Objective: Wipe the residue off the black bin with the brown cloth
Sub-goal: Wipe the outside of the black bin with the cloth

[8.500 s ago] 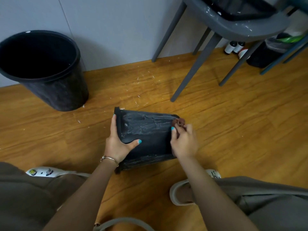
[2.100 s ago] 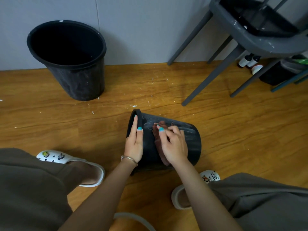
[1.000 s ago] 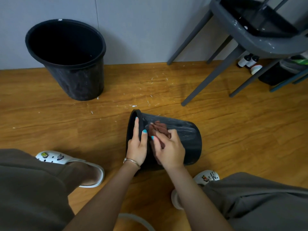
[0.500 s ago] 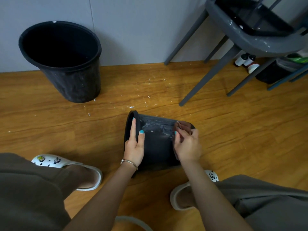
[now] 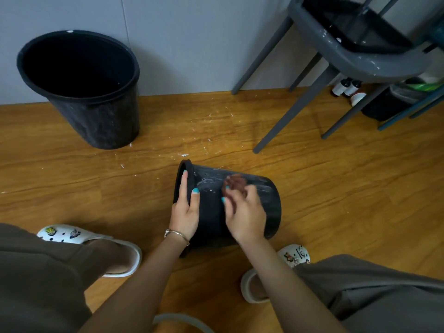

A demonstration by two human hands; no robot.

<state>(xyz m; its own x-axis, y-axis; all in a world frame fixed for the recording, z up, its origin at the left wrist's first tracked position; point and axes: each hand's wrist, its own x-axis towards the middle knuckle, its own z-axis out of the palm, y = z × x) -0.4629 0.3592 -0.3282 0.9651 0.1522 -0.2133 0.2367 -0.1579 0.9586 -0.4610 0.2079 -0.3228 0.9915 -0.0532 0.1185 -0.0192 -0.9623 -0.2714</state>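
A small black bin [image 5: 269,200] lies on its side on the wooden floor, its mouth to the left and white smears across its upper wall. My left hand [image 5: 186,212] grips the rim, fingers along the edge and thumb on the outer wall. My right hand [image 5: 245,212] holds a bunched brown cloth [image 5: 235,182] and presses it onto the smeared wall near the middle of the bin. Most of the cloth is hidden under my fingers.
A larger black bin [image 5: 81,87] stands upright by the wall at the back left. A grey chair [image 5: 336,58] stands at the back right, with small bottles [image 5: 346,87] and a dark bag behind its legs. White flecks lie on the floor [image 5: 209,126]. My feet in white clogs flank the bin.
My right hand and the cloth have slid left from the bin's base end toward its middle. The left hand keeps its grip on the rim.
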